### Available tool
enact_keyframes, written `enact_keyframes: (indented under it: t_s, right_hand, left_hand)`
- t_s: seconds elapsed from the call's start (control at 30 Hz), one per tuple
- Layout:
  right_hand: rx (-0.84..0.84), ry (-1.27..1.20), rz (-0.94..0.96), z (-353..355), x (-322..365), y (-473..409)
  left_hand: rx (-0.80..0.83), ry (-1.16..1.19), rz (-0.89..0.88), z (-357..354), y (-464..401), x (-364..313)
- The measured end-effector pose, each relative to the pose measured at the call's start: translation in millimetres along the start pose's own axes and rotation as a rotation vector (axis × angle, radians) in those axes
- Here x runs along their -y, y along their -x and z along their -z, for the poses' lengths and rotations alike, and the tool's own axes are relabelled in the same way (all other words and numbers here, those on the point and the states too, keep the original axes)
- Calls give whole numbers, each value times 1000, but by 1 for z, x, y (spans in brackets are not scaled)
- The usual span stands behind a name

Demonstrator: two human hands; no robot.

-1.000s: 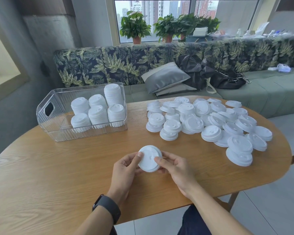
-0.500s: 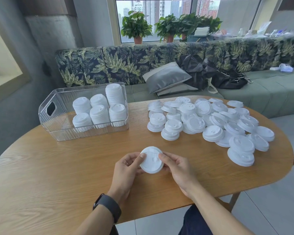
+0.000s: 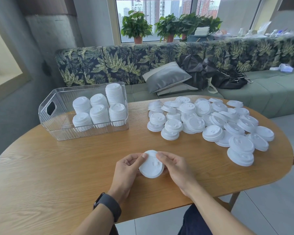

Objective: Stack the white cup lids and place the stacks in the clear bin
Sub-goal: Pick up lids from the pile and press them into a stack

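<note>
Both my hands hold a small stack of white cup lids (image 3: 151,166) just above the wooden table (image 3: 58,175), near its front edge. My left hand (image 3: 126,168) curls round the stack's left side with the thumb on its top rim. My right hand (image 3: 175,167) grips the right side, fingertips on top. A clear bin (image 3: 58,131) at the back left holds several upright stacks of lids (image 3: 98,111). Loose lids (image 3: 210,122) lie spread in a pile on the right half of the table.
A leaf-patterned sofa (image 3: 159,65) with a grey cushion (image 3: 166,77) and black bags (image 3: 227,78) runs behind the table. Potted plants (image 3: 136,28) stand on the window sill. The table's bare wood stretches to the left of my hands.
My hands and the held lids stayed in about the same spot. The fingers of my right hand shifted slightly further over the top of the stack.
</note>
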State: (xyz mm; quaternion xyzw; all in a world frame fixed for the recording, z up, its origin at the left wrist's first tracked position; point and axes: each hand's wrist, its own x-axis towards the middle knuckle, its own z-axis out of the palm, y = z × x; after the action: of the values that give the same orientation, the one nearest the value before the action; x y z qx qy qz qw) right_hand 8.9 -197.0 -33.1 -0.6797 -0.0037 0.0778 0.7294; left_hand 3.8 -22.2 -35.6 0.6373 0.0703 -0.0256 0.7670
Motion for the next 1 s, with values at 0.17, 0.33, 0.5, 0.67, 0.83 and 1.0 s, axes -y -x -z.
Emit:
enact_keyframes:
  t_s: [0.17, 0.33, 0.5, 0.67, 0.83, 1.0]
  right_hand:
    - [2, 7, 5, -1, 0, -2]
    - [8, 21, -2, 2, -2, -2]
    - [-36, -8, -16, 2, -6, -6]
    - [-160, -159, -31, 3, -11, -11]
    - [-71, -213, 1, 6, -9, -8]
    - [-22, -131, 2, 7, -13, -8]
  left_hand:
    - [0, -25, 1, 1, 0, 1]
    - [-5, -39, -7, 1, 1, 1]
    - [10, -45, -4, 1, 1, 1]
    - [68, -72, 40, 1, -1, 0]
    - [50, 11, 59, 4, -4, 3]
    - [58, 36, 36, 5, -3, 3]
